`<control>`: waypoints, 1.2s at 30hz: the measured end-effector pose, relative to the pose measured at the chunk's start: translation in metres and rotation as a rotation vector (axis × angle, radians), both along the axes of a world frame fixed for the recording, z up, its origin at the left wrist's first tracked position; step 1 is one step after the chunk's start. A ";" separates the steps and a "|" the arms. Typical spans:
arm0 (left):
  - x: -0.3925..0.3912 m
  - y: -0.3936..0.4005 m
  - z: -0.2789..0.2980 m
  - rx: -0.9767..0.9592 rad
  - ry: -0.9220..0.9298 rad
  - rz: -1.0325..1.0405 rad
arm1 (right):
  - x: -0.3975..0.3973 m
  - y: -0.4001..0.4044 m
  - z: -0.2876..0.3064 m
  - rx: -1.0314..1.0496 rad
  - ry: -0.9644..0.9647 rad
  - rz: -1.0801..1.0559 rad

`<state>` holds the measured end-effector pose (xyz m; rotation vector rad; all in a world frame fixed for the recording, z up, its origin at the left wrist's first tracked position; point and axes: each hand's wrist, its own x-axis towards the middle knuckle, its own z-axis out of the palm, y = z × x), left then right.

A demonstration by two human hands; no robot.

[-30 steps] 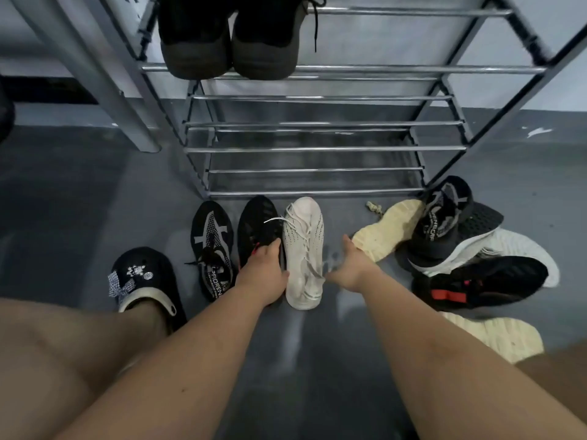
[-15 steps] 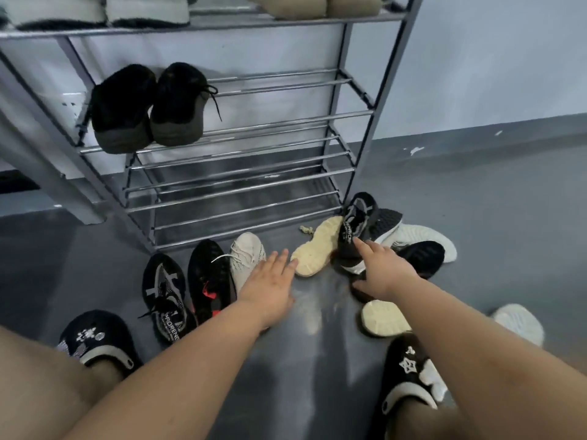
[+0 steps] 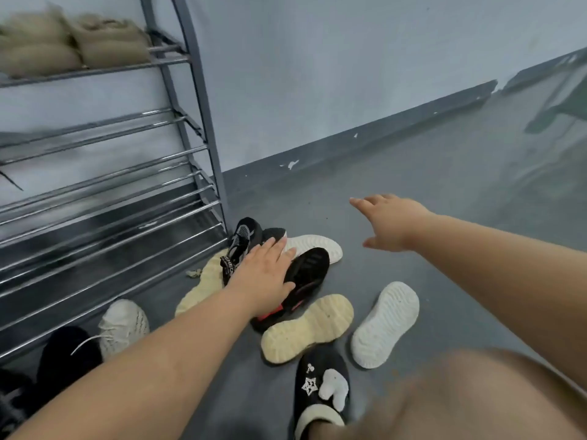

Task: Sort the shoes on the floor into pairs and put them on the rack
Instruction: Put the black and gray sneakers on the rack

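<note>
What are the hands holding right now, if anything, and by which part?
Nothing is held. The left hand lies flat with straight fingers over the black shoe with red trim; the right hand is open in the air above the floor.

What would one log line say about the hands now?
left hand: open, over black-and-red shoe | right hand: open, in air | rack: beside pile

Tan fuzzy pair on top shelf [image 3: 73, 47]: motion-blurred, left one cut by frame edge. Black knit sneaker w/ red tab [image 3: 306, 274]: heel hidden under left hand [image 3: 263, 277]. Black shoes at bottom-left corner [image 3: 68, 354]: partly behind forearm, cut off.
</note>
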<state>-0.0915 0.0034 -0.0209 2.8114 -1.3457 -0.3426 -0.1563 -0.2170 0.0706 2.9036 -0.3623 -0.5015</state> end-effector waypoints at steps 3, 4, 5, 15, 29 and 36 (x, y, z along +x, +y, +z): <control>-0.002 -0.036 -0.014 0.021 0.015 -0.057 | -0.011 -0.032 -0.027 0.041 0.021 -0.070; -0.004 -0.047 -0.021 0.028 0.030 -0.071 | -0.016 -0.041 -0.041 0.063 0.036 -0.093; -0.006 -0.057 -0.029 0.042 0.053 -0.082 | -0.021 -0.049 -0.056 0.087 0.054 -0.115; -0.041 -0.126 -0.133 0.254 0.255 -0.258 | -0.094 -0.098 -0.202 0.290 0.275 -0.394; -0.077 -0.147 -0.193 0.153 0.611 0.009 | -0.131 -0.053 -0.276 1.130 -0.088 -1.096; -0.071 -0.149 -0.149 -0.391 1.274 0.412 | -0.101 -0.048 -0.236 1.282 -0.274 -1.148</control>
